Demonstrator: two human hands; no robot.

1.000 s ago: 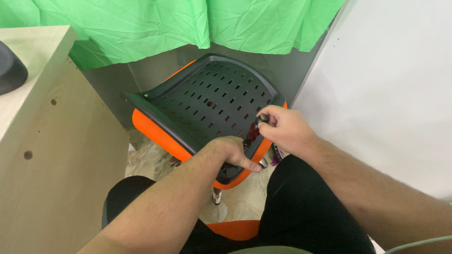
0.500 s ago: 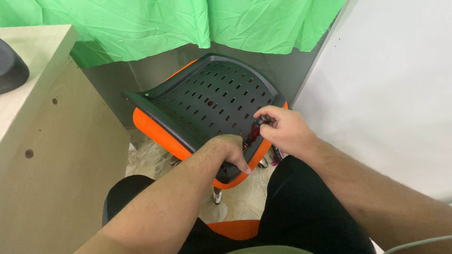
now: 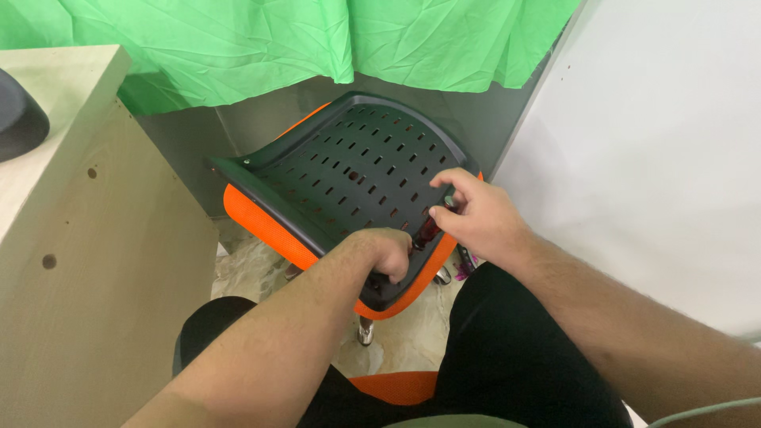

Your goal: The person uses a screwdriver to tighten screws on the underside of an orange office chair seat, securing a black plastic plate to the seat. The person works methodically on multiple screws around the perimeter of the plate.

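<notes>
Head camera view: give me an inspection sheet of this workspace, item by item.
Surface: pale stone-patterned floor, partly hidden by the legs in black trousers.
Job's things: black slotted chair seat panel with orange mesh edge, tipped up against the wall; a dark red-handled tool stands on its near edge.
Clutter: small metal parts on the floor under the seat, too small to tell.
Hands: left hand grips the seat's near edge; right hand pinches the top of the tool.
Cables: nothing seen.
Surroundings: green cloth hanging behind, light wooden cabinet at left, white wall panel at right.
</notes>
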